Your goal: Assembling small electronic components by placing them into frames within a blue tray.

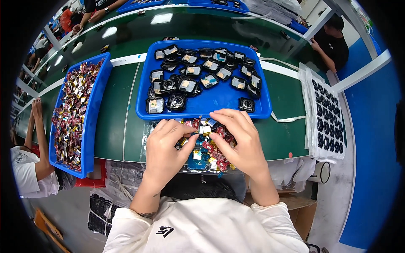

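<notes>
Both hands work over a heap of small foil-wrapped parts (206, 147) at the table's (114, 126) near edge. The left hand (166, 152) and right hand (240, 141) meet fingertip to fingertip, pinching one small part (203, 130) between them above the heap. Just beyond, a blue tray (219, 101) holds square dark watch cases (177, 101). At the left edge, a second blue bin (95, 101) is full of wrapped pieces.

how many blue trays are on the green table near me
2: one blue tray of small dark square parts straight ahead of both hands, another blue tray of shiny scraps to the left. More at the far edge are partly cut off.
</notes>
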`<state>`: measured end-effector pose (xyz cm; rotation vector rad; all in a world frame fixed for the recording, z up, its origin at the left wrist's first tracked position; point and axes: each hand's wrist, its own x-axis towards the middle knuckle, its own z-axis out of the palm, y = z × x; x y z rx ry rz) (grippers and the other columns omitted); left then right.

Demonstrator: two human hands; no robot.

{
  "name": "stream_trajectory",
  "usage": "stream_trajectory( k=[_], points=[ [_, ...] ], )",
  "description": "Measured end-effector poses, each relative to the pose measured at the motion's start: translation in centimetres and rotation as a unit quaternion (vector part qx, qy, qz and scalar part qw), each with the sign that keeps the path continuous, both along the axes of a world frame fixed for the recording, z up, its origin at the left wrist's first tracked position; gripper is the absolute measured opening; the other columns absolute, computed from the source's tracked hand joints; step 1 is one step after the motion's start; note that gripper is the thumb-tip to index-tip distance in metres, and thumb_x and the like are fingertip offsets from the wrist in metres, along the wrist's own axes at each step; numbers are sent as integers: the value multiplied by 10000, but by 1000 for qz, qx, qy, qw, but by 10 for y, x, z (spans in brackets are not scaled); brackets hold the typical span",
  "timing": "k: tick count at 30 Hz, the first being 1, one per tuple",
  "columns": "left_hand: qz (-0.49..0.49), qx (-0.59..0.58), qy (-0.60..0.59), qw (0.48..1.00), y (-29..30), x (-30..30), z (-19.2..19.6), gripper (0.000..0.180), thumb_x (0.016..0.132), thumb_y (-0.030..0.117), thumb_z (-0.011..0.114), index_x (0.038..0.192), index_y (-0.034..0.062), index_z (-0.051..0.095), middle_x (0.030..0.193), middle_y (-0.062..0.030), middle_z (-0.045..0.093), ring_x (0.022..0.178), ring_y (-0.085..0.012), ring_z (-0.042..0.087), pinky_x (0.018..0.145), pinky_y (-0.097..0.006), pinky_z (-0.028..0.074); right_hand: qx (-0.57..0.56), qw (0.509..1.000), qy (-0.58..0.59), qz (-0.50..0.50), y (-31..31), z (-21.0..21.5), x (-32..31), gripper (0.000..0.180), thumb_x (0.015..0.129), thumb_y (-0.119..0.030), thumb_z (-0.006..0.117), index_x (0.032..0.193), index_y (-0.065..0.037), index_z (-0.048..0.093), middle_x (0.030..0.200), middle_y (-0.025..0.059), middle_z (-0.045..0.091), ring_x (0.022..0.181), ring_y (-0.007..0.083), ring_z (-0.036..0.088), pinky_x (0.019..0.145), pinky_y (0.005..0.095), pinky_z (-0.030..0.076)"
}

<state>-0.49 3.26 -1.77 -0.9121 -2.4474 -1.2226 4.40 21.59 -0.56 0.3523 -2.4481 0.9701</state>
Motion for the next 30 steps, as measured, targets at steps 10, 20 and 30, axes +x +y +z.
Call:
stream_trajectory(
  k=[10,20,30],
  points=[
    [6,-36,14,999,13,-14,10,198,718,38,687,907,45,629,657,-58,540,609,-188,557,568,-312,452,19,999,5,-31,-15,-8,16,259,715,-106,725,933,-20,613,961,85,589,882,261,533,738,360,454],
    [35,4,6,999,-12,-16,17,129,727,63,731,703,0,620,637,-53,571,581,-171,515,538,-285,410,139,986,60,-77,-35,-5,-6,241,701,-237,752,628,-64,601,614,35,529,598,198,545,558,312,449],
    [-14,39,9,999,-17,-8,20,123,724,-77,574,772,3,655,735,-91,597,677,-216,539,609,-318,425,162,983,-22,-81,-26,-2,-12,148,762,-218,686,767,-69,692,664,64,606,642,211,598,558,323,470]
  ],
)
